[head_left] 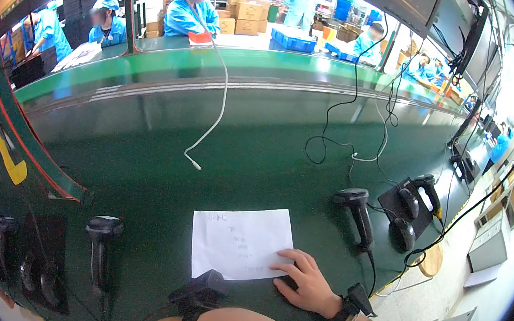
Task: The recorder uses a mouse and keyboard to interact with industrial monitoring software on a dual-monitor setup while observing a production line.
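A white sheet of paper (240,239) with faint writing lies flat on the green bench (159,167) in front of me. My right hand (308,285) rests flat on the bench with fingers apart, the fingertips touching the sheet's lower right corner; it holds nothing. A black band with a small device sits on that wrist. My left forearm comes in from the bottom edge with a black strap at the wrist. My left hand (202,288) shows only as a dark, blurred shape at the sheet's lower edge, its fingers unreadable.
A black handheld scanner (357,214) lies right of the paper, another (102,237) to the left, and a third sits on a black stand (413,197) at the right. A white cable (215,109) dangles over the bench. People in blue coats work beyond the green conveyor (249,72).
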Available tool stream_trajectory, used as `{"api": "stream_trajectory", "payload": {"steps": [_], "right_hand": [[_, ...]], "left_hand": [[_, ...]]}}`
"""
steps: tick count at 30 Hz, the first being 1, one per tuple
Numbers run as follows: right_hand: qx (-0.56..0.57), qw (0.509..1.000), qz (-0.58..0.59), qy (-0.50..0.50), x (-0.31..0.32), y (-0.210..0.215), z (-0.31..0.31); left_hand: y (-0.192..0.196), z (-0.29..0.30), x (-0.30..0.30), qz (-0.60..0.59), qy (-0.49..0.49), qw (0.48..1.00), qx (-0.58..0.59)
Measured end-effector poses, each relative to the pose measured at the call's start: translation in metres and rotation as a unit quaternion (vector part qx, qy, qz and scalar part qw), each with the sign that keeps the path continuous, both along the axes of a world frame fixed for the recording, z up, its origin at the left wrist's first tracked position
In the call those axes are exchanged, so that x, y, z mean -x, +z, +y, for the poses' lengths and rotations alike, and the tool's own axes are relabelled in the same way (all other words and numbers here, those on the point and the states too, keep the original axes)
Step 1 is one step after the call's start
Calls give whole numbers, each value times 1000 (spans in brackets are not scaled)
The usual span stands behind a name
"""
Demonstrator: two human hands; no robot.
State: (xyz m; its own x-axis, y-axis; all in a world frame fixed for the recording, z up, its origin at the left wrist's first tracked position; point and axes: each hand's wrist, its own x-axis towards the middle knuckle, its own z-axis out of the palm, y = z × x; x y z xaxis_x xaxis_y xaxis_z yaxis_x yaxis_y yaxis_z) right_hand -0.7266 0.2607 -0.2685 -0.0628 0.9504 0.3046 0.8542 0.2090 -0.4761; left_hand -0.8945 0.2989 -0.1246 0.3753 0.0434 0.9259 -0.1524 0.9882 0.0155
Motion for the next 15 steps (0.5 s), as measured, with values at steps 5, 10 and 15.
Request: {"api": "stream_trajectory", "payload": {"steps": [5,10,15], "right_hand": [[2,1000,-3,-2,0,2,0],[3,1000,-2,-2,1,2,0],[6,1000,2,4,-1,0,0]], "left_hand": [[1,6,-6,-20,9,999,-32],[-3,-2,-5,-6,19,1000,-13],[1,9,-5,3,57,996,-64]]}}
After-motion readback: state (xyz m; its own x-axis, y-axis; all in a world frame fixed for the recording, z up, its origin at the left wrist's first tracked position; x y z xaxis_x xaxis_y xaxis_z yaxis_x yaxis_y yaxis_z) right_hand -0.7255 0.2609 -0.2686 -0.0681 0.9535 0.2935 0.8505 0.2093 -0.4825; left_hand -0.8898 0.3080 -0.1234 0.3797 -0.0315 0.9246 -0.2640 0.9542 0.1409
